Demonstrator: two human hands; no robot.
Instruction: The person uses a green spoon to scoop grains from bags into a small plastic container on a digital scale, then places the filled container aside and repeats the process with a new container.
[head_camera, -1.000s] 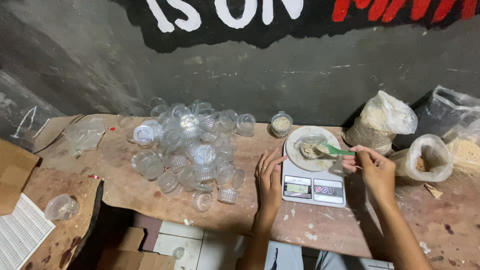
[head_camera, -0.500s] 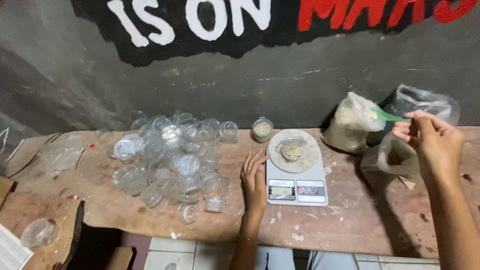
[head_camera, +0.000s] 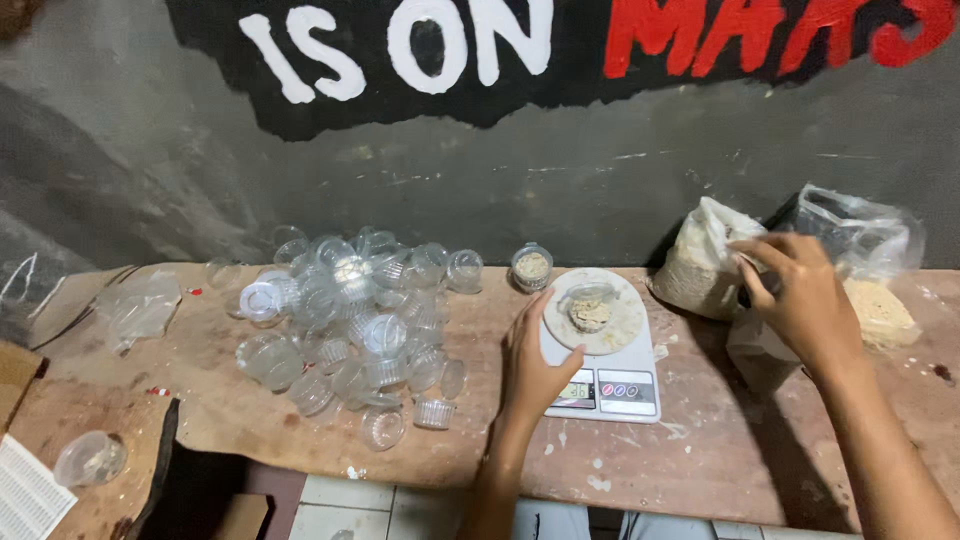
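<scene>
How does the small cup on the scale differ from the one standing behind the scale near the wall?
The cup on the scale sits on the white weighing plate, partly filled with pale crumbly stuff and seemingly open; the cup behind the scale stands on the wooden table, fuller and seemingly lidded. The left hand rests beside the first; no hand is near the second. Both are small, clear plastic, upright, with similar beige filling.

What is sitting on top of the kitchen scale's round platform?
On the scale stands a small clear cup holding some beige crumbly material. The left hand rests against the scale's left edge, hiding that side.
</scene>
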